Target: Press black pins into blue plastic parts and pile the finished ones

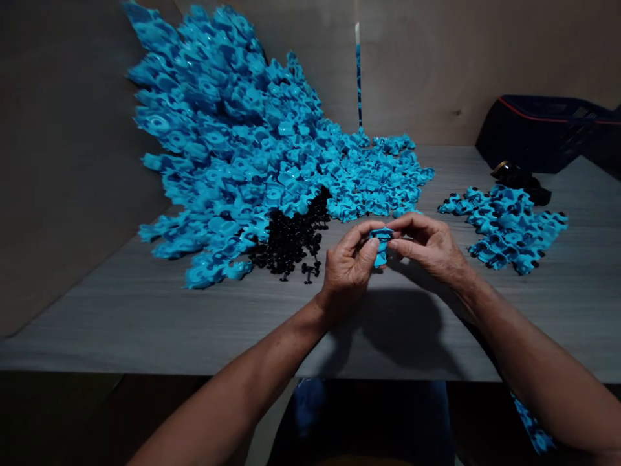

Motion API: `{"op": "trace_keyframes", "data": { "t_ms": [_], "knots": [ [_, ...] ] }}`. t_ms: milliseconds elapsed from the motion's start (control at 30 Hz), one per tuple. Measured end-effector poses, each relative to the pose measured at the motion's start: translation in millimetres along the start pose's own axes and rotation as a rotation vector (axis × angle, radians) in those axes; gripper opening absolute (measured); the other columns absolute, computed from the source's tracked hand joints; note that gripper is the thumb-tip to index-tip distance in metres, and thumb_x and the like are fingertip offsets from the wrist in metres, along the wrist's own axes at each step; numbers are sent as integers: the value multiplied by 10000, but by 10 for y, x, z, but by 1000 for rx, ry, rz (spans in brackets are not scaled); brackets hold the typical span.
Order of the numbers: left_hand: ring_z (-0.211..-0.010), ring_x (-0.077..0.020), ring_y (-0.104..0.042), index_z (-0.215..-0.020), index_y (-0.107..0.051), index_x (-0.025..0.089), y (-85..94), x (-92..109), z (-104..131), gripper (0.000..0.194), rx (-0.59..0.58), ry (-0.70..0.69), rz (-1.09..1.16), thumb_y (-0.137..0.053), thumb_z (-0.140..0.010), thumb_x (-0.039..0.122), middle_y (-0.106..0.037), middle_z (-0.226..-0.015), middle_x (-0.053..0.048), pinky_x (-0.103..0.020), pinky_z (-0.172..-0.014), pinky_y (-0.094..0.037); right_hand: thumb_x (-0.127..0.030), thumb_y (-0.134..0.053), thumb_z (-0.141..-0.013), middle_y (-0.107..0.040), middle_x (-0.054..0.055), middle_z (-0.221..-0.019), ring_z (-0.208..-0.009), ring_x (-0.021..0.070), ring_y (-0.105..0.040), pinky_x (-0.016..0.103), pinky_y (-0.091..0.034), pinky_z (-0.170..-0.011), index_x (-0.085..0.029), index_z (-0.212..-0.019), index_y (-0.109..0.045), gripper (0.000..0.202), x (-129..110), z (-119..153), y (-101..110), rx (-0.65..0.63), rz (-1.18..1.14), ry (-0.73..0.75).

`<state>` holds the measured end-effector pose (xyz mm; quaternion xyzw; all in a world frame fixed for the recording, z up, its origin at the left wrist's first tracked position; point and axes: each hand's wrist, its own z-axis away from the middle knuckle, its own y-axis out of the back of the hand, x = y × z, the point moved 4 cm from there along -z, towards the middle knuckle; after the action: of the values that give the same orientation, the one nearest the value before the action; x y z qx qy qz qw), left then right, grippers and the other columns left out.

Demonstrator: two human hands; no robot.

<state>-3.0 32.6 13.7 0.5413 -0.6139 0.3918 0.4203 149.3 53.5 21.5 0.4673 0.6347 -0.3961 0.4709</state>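
Note:
Between my two hands, above the front part of the table, is a small blue plastic toy car body (379, 255), its hollow side partly showing. My left hand (350, 262) is closed on it, thumb on the near face and fingers behind. My right hand (427, 246) pinches its upper right side with thumb and forefinger. A dark strip crosses the body near those fingertips, perhaps a wheel axle; the fingers partly hide it. Left of my hands lies a heap of black wheel-and-axle pieces (288, 243), with a few loose ones at its near edge.
A tall pile of blue car bodies (233, 142) leans against the back left partition. At right lies a smaller group of blue bodies with black wheels (514, 226). Behind it are a black object (521, 181) and a dark bin with a red rim (538, 133).

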Motion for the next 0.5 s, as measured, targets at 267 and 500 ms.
{"op": "trace_keyframes", "data": {
  "t_ms": [267, 500],
  "knots": [
    [-563, -117, -646, -1045, -693, 179, 13, -52, -11, 258, 25, 77, 26, -688, -874, 372, -733, -830, -21, -222, -507, -561, -492, -875, -668, -590, -39, -684, -628, 111, -556, 258, -479, -598, -195, -865, -669, 412, 157, -14, -46, -6, -76, -53],
    [-652, -140, -686, -1089, -646, 182, -29, -187, -111, 328, -34, 305, 356, -704, -799, 323, -744, -967, -53, -238, -498, -589, -477, -860, -697, -578, -31, -750, -664, 110, -561, 265, -499, -632, -196, -933, -679, 410, 109, -24, -4, 51, -49, 4]
  ]
}}
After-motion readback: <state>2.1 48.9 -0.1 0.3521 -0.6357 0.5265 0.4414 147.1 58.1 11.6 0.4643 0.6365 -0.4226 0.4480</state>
